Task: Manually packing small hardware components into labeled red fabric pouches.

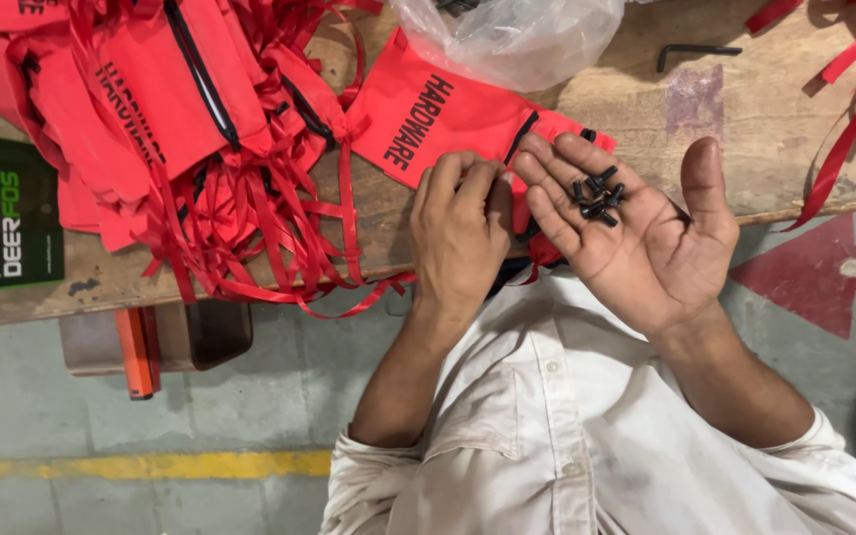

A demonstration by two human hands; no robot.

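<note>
Screws (pixel 597 197), small black ones, maybe half a dozen, are sitting in a little cluster on the fingers of the right hand (pixel 636 233), which is held flat and palm-up just right of centre in the frame, thumb sticking up. The left hand (pixel 461 233) is right beside it, back facing the camera, fingers curled down and pinching the edge of a red fabric pouch (pixel 433 119) by its black zipper opening; the two hands' fingertips nearly touch. That pouch lies on a worn wooden table (pixel 745 129) running across the top of the frame. A whole heap of red pouches (pixel 151 89) like it, with tangled red ribbon ties, fills the upper left. A crumpled clear plastic bag (pixel 517 35) is at top centre, and a black hex key (pixel 695 52) lies on the wood toward the upper right. A dark green box (pixel 2 213) is at the left edge.
</note>
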